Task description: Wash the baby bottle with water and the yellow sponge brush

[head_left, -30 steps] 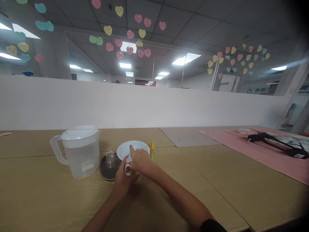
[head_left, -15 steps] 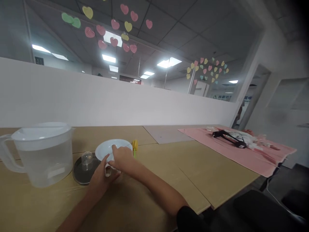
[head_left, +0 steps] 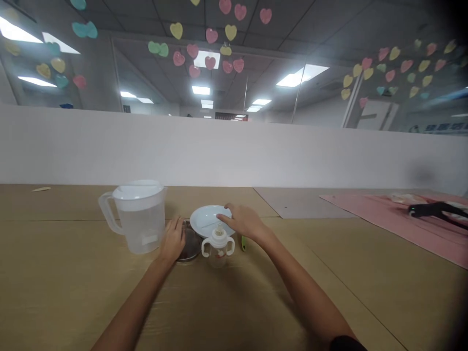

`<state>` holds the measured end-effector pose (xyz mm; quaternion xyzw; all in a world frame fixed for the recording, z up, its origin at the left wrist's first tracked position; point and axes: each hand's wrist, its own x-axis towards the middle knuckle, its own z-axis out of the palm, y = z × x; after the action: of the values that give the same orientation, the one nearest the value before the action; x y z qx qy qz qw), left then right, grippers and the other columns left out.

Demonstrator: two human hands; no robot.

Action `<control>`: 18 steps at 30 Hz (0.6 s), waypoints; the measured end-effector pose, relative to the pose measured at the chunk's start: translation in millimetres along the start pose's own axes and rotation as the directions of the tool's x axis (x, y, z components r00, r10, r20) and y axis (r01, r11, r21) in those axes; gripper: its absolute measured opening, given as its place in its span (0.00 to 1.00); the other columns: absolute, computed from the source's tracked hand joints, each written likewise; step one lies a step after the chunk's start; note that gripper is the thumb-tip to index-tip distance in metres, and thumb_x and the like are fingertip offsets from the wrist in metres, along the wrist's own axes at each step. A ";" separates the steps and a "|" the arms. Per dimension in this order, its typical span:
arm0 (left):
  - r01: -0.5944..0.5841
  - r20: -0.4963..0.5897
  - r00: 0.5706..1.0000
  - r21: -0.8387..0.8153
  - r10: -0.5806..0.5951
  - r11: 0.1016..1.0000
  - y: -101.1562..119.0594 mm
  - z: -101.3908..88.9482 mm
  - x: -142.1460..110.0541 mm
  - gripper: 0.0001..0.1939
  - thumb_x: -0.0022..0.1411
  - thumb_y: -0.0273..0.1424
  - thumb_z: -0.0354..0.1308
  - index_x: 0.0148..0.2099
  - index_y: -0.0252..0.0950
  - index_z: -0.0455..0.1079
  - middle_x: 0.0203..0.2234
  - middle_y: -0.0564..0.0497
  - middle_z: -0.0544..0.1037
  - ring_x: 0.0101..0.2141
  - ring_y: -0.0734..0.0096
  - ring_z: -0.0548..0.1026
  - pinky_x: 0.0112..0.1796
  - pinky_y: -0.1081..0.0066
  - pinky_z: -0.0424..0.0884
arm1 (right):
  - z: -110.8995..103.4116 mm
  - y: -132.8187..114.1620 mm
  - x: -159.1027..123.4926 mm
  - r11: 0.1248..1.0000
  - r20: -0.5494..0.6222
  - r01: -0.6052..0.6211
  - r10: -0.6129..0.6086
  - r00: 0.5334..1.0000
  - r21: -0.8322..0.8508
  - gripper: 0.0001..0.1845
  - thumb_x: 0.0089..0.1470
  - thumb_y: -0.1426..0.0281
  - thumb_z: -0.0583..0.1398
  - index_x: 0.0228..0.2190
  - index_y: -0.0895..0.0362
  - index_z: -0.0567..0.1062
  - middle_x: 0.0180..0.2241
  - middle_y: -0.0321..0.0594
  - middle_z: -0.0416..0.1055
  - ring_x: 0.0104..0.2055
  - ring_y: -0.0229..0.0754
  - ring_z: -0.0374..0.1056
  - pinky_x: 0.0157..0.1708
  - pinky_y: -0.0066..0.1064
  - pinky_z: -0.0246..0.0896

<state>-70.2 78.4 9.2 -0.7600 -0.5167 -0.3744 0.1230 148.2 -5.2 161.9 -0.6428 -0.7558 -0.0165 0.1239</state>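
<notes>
A clear baby bottle (head_left: pixel 218 249) with a white collar and two white side handles stands upright on the table between my hands. Over the left edge of a dark round tray (head_left: pixel 190 246) is my left hand (head_left: pixel 173 241), its fingers curled together; whatever is inside them is hidden. My right hand (head_left: pixel 245 223) hovers by the right rim of a white plate (head_left: pixel 204 217), thumb and forefinger apart, holding nothing visible. Below it shows the green handle (head_left: pixel 243 243) of a utensil whose yellow head is covered by the hand. The clear dome-shaped cap seen earlier on the tray is out of sight.
To the left stands a translucent lidded pitcher (head_left: pixel 141 219) with a handle. A thin flat stick (head_left: pixel 41 189) lies at the far left. On the right, a pink mat (head_left: pixel 365 214) carries a black strap-like object (head_left: pixel 435 210). A white low wall (head_left: pixel 219 151) runs behind the table.
Both hands have let go of the bottle, which now stands on the table. My left hand has moved left to the tray, my right hand to the plate's right side. The view swung right, then back left.
</notes>
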 end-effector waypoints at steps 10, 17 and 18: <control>0.034 0.359 0.923 0.277 -0.136 0.960 12.0 -22.8 22.2 0.13 0.57 0.25 0.48 0.45 0.29 0.64 0.39 0.38 0.70 0.37 0.56 0.73 0.35 0.64 0.67 | -3.8 17.8 1.7 0.997 -0.021 0.018 -0.017 1.000 0.071 0.31 0.60 0.50 0.42 0.46 0.60 0.71 0.42 0.50 0.73 0.44 0.50 0.69 0.39 0.35 0.58; -0.186 0.023 0.982 -0.111 0.189 0.976 74.4 -100.2 39.1 0.12 0.61 0.29 0.49 0.47 0.36 0.62 0.44 0.46 0.69 0.43 0.61 0.71 0.43 0.64 0.68 | -7.6 14.4 -4.6 0.919 -0.145 0.286 -0.255 0.956 0.272 0.37 0.48 0.57 0.62 0.56 0.56 0.60 0.52 0.46 0.66 0.52 0.47 0.64 0.47 0.35 0.58; -0.270 0.012 0.960 -0.217 0.279 0.938 84.9 -105.6 40.1 0.13 0.61 0.31 0.50 0.49 0.38 0.61 0.45 0.47 0.69 0.45 0.62 0.70 0.45 0.64 0.67 | -6.1 13.0 -5.9 0.875 -0.161 0.368 -0.333 0.929 0.314 0.40 0.46 0.59 0.64 0.58 0.55 0.57 0.55 0.46 0.63 0.55 0.47 0.61 0.50 0.35 0.57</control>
<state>-34.9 8.6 126.9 -0.8413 -0.3651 -0.3904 0.0808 162.7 -9.7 164.9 -0.4627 -0.8437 0.0587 0.2658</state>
